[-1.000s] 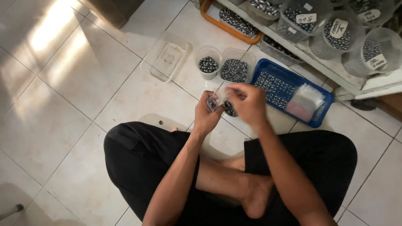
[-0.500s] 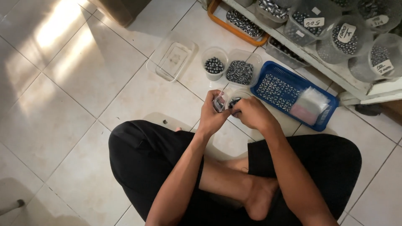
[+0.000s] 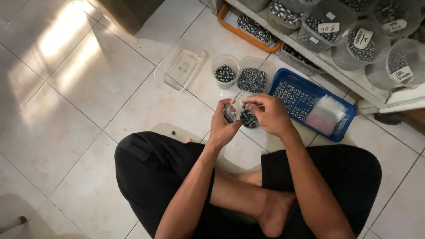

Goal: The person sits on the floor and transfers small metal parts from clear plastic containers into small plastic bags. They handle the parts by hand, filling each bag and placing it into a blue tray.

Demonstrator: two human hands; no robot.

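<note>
The left hand (image 3: 225,125) and the right hand (image 3: 270,116) meet just above the person's crossed legs, both closed on a small clear plastic bag (image 3: 233,109): the left grips it from the side, and the right pinches its top edge with the fingertips. Dark round pellets (image 3: 249,119) show between and just under the hands; whether they sit inside the bag or in a dish below it cannot be told.

Just beyond the hands a small clear cup (image 3: 225,71) with dark round balls stands on the floor, touching or nearly touching a clear tub (image 3: 253,78) of smaller grey pieces to its right. Left of the cup lies a clear rectangular container (image 3: 182,66), apart from the others. To the right of the hands a blue perforated tray (image 3: 297,98) holds a stack of clear little bags (image 3: 326,114) at its far end. Nothing stands between the hands and these containers.

Further back an orange-rimmed tray (image 3: 250,31) of grey pieces sits on the floor by a low white shelf (image 3: 376,93). On the shelf a row of clear round tubs (image 3: 361,46) with paper labels holds more dark balls.

The floor (image 3: 88,110) is pale glossy tile with grey grout lines, and a bright patch of sunlight falls at the upper left. A dark brown block (image 3: 126,13) stands at the top edge. The person sits cross-legged in black trousers (image 3: 155,177), one bare foot showing.
</note>
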